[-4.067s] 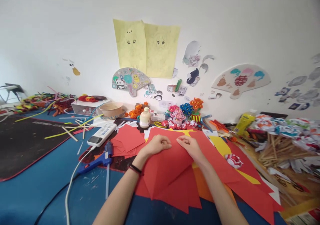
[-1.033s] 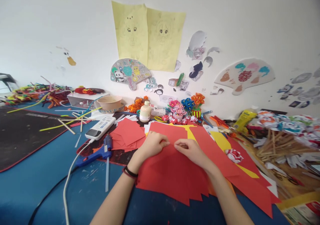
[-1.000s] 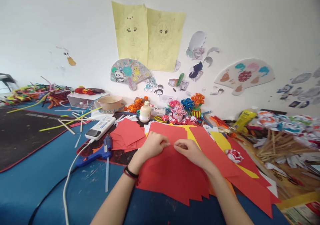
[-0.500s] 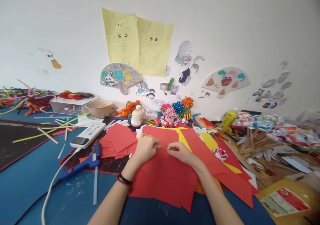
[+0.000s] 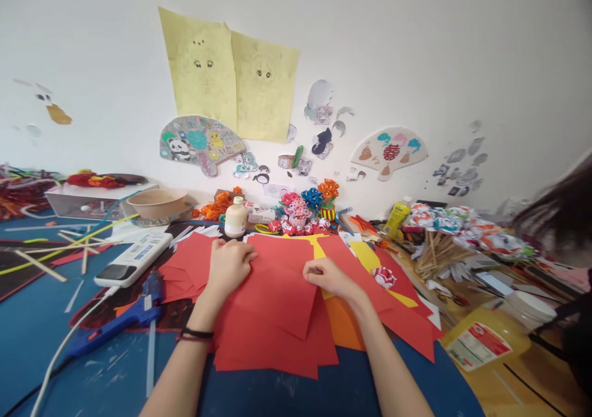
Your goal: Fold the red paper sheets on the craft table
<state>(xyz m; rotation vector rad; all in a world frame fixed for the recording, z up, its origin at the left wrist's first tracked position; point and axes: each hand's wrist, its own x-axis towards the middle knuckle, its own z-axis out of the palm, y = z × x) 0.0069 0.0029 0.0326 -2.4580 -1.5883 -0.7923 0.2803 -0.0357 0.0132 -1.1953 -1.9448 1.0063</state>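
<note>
My left hand (image 5: 231, 266) is closed at the left edge of a red paper sheet (image 5: 280, 281), with the fingertips curled under and partly hidden. At the sheet's right edge, my right hand (image 5: 327, 276) pinches with thumb and forefinger. The sheet lies tilted over a loose pile of larger red paper (image 5: 259, 349) on the blue table. Left of my left hand is a stack of smaller red paper pieces (image 5: 182, 269). An orange sheet (image 5: 345, 324) shows beneath my right wrist.
A blue glue gun (image 5: 115, 321) and white power strip (image 5: 134, 260) lie left. Behind the paper stand a glue bottle (image 5: 236, 218) and small flower crafts (image 5: 300, 207). At right are a yellow jug (image 5: 488, 340), wrapped sticks (image 5: 439, 250) and a person's dark hair (image 5: 562, 207).
The view has turned right, bringing another person in at the right edge. The upper red sheet now lies angled, its lower corner separate from the pile, between my two hands.
</note>
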